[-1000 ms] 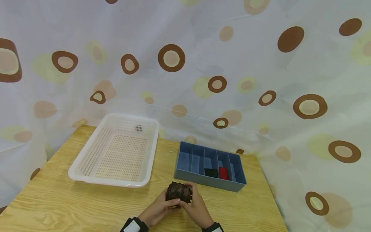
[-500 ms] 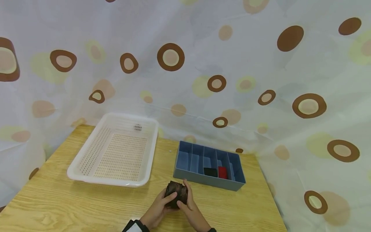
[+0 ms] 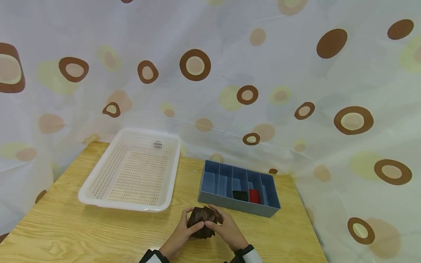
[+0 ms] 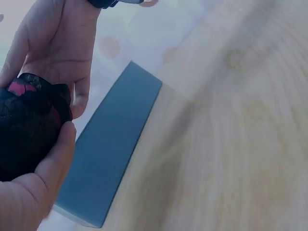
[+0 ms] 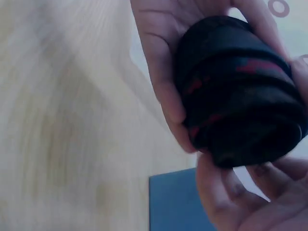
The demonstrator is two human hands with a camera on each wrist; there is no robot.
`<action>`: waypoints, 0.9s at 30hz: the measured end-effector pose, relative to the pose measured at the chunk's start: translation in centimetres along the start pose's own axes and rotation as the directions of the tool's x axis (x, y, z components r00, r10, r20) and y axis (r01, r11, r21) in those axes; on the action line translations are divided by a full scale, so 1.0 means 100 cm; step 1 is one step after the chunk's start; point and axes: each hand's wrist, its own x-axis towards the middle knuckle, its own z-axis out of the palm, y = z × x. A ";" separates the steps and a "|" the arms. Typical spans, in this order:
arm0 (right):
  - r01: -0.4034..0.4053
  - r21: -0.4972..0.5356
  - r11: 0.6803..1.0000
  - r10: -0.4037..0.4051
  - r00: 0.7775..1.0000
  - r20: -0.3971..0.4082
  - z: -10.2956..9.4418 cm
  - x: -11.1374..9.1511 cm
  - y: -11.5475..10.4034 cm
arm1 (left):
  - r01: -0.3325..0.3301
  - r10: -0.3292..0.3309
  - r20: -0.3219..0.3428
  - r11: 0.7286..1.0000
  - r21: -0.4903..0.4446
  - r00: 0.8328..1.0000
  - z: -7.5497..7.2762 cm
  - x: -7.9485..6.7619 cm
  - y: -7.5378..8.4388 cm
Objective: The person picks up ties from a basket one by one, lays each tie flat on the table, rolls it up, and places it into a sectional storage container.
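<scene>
In the head view, both hands hold a rolled-up dark cloth (image 3: 201, 219) above the near part of the table. It is a thick bundle with brown tones there; the right wrist view shows wrapped layers with red patches on the dark cloth (image 5: 236, 91). My left hand (image 3: 181, 231) grips its left side, thumb on the near face. On the other side, my right hand (image 3: 227, 230) holds it with thumb and fingers, the two thumbs close together. Beyond them stands a blue divided box (image 3: 230, 204), with a black roll (image 3: 240, 195) and a red roll (image 3: 254, 196) in neighbouring compartments.
A white perforated plastic basket (image 3: 126, 206) stands on the wooden table (image 3: 108, 233), left of the blue box. Behind and to the right hangs a pale curtain (image 3: 223, 65) with brown and yellow spots. A tiny white speck (image 3: 194, 171) lies between basket and box.
The cloth roll has been turned in the hands, and its near face now looks bunched into folds. My right hand has shifted slightly right and its fingers have changed their grip.
</scene>
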 end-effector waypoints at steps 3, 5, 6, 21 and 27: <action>0.024 -0.041 0.999 -0.022 0.999 0.040 -0.009 0.004 -0.003 | 0.001 -0.001 0.000 0.999 -0.054 1.000 0.001 0.004 0.003; 0.048 -0.072 0.996 -0.045 0.998 0.050 -0.016 0.009 -0.006 | -0.001 0.001 0.002 0.996 -0.087 1.000 0.003 0.008 0.007; 0.055 -0.081 0.995 -0.052 0.998 0.044 -0.019 0.012 -0.007 | -0.004 0.005 0.005 0.996 -0.093 1.000 0.004 0.011 0.009; -0.063 0.345 0.937 0.007 0.987 0.161 -0.005 0.030 -0.006 | -0.038 0.040 0.040 0.999 -0.037 0.998 0.010 0.032 0.017; -0.057 0.365 0.929 0.004 0.990 0.144 0.000 0.021 -0.011 | -0.036 0.037 0.038 0.999 -0.023 0.999 0.012 0.031 0.010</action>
